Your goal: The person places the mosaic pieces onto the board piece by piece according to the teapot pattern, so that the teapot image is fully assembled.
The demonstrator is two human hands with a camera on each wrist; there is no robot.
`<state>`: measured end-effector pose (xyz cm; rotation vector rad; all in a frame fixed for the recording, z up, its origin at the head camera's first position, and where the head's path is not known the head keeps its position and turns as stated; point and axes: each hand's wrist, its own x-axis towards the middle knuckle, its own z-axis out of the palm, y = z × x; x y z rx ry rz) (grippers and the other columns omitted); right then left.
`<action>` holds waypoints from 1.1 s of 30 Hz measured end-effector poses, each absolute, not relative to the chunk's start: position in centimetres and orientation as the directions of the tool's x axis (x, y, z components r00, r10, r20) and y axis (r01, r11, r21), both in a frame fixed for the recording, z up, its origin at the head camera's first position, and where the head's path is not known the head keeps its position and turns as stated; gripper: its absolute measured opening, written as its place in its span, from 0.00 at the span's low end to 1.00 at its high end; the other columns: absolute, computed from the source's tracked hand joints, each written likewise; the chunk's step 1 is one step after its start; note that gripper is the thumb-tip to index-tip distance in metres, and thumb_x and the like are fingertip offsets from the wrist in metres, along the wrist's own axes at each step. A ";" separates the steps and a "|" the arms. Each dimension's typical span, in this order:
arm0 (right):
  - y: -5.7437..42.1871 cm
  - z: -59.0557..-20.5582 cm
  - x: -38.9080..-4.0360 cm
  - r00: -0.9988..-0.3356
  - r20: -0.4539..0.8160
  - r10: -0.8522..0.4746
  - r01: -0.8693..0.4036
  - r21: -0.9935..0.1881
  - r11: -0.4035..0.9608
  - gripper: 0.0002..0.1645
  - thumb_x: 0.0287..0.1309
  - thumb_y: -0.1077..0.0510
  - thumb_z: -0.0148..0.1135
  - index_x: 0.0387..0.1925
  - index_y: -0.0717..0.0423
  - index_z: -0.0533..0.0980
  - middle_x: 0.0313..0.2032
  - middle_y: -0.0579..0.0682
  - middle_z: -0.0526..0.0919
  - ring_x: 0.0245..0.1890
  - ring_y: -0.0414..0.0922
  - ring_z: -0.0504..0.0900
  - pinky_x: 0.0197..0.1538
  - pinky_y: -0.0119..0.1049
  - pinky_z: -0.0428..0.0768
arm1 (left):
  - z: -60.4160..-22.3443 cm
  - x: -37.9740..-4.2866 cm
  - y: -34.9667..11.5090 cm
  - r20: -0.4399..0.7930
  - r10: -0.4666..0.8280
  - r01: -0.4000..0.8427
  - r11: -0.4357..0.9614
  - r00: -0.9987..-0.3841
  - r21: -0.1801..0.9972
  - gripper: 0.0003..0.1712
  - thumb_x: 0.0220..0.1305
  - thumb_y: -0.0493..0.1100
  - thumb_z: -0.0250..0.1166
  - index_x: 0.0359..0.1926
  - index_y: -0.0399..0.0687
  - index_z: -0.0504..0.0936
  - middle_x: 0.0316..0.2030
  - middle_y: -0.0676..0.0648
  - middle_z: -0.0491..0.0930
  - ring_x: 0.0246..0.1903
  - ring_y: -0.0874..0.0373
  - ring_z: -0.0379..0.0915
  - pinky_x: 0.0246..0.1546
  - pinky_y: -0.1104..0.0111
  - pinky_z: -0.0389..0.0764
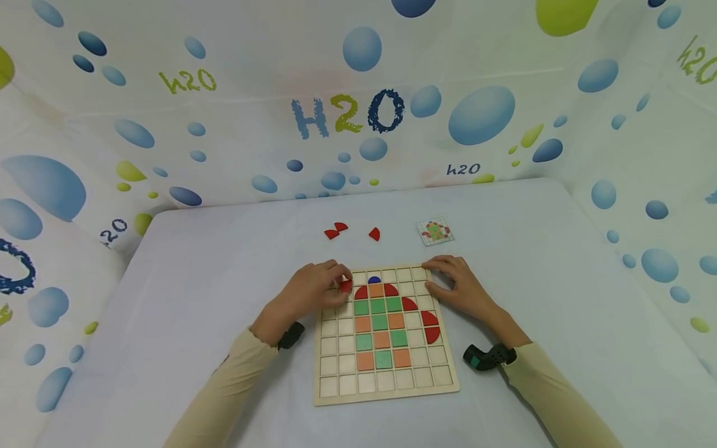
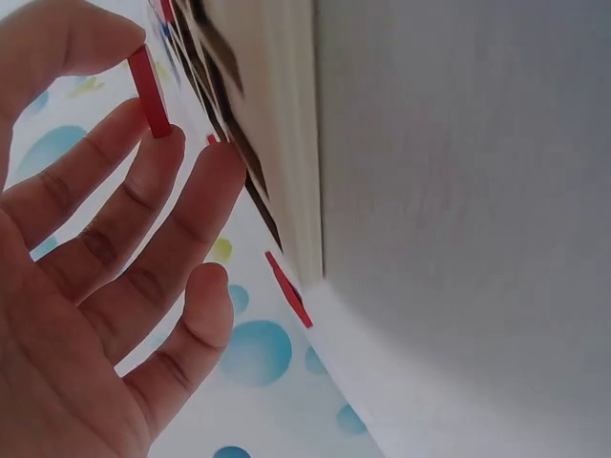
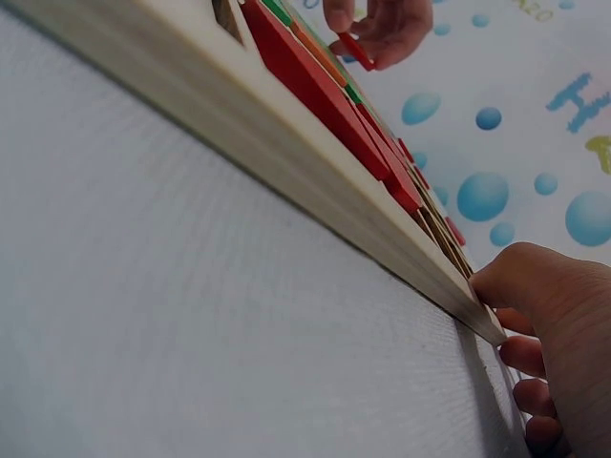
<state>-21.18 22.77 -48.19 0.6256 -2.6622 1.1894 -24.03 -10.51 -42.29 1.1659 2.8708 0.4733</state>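
Above the upper-left part of a square wooden grid board [image 1: 386, 396], my left hand [image 1: 313, 286] pinches a red quarter-circle piece [image 1: 345, 287]. In the left wrist view the red piece [image 2: 149, 93] stands on edge between thumb and fingertips, apart from the board. My right hand [image 1: 462, 289] holds the board at its upper right corner. Its thumb lies on the board's side in the right wrist view. In the grid are green squares [image 1: 379, 322], orange squares [image 1: 381, 339], a blue half-round piece [image 1: 374, 280] and several red quarter-circles [image 1: 431, 335].
Beyond the board lie two red quarter-circles [image 1: 332, 234] side by side and another red quarter-circle [image 1: 374, 234]. A small pattern card [image 1: 434, 231] lies behind the right hand. White cloth [image 1: 224, 249] covers the table, and a printed curtain [image 1: 252, 137] hangs behind.
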 end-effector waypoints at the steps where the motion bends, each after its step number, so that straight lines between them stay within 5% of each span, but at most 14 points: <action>1: 22.8 -48.2 -21.2 -0.901 0.305 -0.308 -0.433 -0.676 0.597 0.22 0.58 0.61 0.67 0.55 0.58 0.78 0.56 0.58 0.75 0.53 0.54 0.68 0.54 0.54 0.67 | -42.3 -23.9 -10.4 0.108 0.690 0.689 0.674 -0.716 0.266 0.13 0.57 0.46 0.67 0.44 0.49 0.81 0.34 0.52 0.79 0.32 0.59 0.75 0.35 0.66 0.76; 9: 22.7 -48.6 -21.1 -0.896 0.323 -0.303 -0.443 -0.666 0.600 0.23 0.57 0.61 0.67 0.55 0.58 0.78 0.55 0.59 0.76 0.52 0.54 0.68 0.53 0.54 0.68 | -42.7 -23.0 -9.6 0.154 0.727 0.740 0.633 -0.669 0.226 0.15 0.55 0.45 0.68 0.44 0.48 0.82 0.36 0.51 0.80 0.30 0.60 0.73 0.35 0.67 0.75; 17: 22.7 -48.8 -21.0 -0.897 0.319 -0.307 -0.443 -0.674 0.591 0.23 0.57 0.61 0.68 0.55 0.58 0.78 0.56 0.59 0.75 0.53 0.54 0.68 0.53 0.54 0.68 | -42.8 -22.0 -8.7 0.262 0.803 0.844 0.520 -0.536 0.135 0.14 0.54 0.44 0.69 0.43 0.48 0.82 0.35 0.52 0.80 0.32 0.61 0.75 0.32 0.68 0.75; 25: 22.7 -49.2 -21.0 -0.888 0.338 -0.311 -0.459 -0.659 0.596 0.23 0.57 0.61 0.67 0.55 0.58 0.77 0.56 0.59 0.75 0.53 0.54 0.68 0.53 0.54 0.68 | -43.3 -20.9 -7.7 0.172 0.812 0.828 0.534 -0.558 0.169 0.14 0.58 0.49 0.66 0.44 0.51 0.81 0.35 0.54 0.79 0.33 0.61 0.74 0.37 0.65 0.75; 33: 22.6 -49.6 -20.9 -0.882 0.352 -0.313 -0.471 -0.648 0.598 0.23 0.57 0.61 0.67 0.55 0.58 0.77 0.56 0.59 0.75 0.53 0.55 0.69 0.54 0.55 0.67 | -43.3 -19.9 -7.0 0.239 0.855 0.888 0.445 -0.460 0.117 0.11 0.58 0.48 0.67 0.42 0.51 0.81 0.34 0.54 0.79 0.32 0.63 0.74 0.35 0.68 0.75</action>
